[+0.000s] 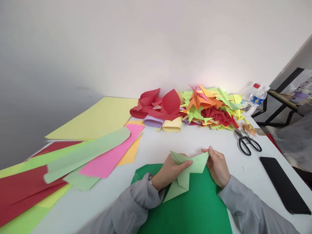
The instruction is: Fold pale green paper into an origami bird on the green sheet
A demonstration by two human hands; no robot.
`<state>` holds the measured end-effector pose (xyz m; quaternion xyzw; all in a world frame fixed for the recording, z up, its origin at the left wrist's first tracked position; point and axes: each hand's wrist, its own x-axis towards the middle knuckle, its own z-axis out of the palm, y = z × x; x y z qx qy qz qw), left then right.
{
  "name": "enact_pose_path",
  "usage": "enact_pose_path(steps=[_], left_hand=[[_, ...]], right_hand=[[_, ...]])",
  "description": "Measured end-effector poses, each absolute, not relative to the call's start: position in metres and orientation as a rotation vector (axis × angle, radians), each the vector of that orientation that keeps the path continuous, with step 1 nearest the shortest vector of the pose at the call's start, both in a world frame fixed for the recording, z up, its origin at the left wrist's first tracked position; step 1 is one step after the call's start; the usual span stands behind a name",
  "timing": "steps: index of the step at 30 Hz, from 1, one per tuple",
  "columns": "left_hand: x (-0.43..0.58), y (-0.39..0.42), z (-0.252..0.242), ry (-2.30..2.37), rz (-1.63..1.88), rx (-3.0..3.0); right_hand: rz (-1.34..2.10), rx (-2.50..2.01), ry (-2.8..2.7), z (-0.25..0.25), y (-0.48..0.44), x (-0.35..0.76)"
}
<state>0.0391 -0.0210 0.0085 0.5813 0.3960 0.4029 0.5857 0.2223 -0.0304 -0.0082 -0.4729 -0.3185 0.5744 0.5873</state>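
Note:
A light green folded paper piece, creased into several pointed flaps, is held up over a dark green sheet. My left hand grips it near the middle, thumb across the front and the other fingers hidden behind. At the upper right corner of the same paper, my right hand pinches the tip between thumb and forefinger. One long flap hangs down to the lower left, beneath my left hand.
Coloured paper strips spread over the left side, beside a large yellow sheet. Rolled red paper and a heap of folded paper shapes line the wall. Black-handled scissors, a black phone-like slab and plastic bottles are at right.

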Motion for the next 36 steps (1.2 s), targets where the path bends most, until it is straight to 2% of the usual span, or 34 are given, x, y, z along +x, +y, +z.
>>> enact_pose_path(steps=[10,17,24,36], left_hand=[[0.043,-0.021,0.007,0.863,1.019,1.172],[0.041,-0.019,0.005,0.746,0.875,1.199],[0.043,-0.019,0.001,0.788,0.954,1.220],[0.042,-0.019,0.006,0.752,0.888,1.364]], right_hand=[[1.443,-1.155,-1.188,-0.002,-0.037,0.218],[1.339,-1.204,-1.144,-0.006,-0.035,0.221],[1.383,-1.176,-1.268,0.001,-0.041,0.210],[1.352,-1.169,-1.294,0.010,-0.041,0.212]])
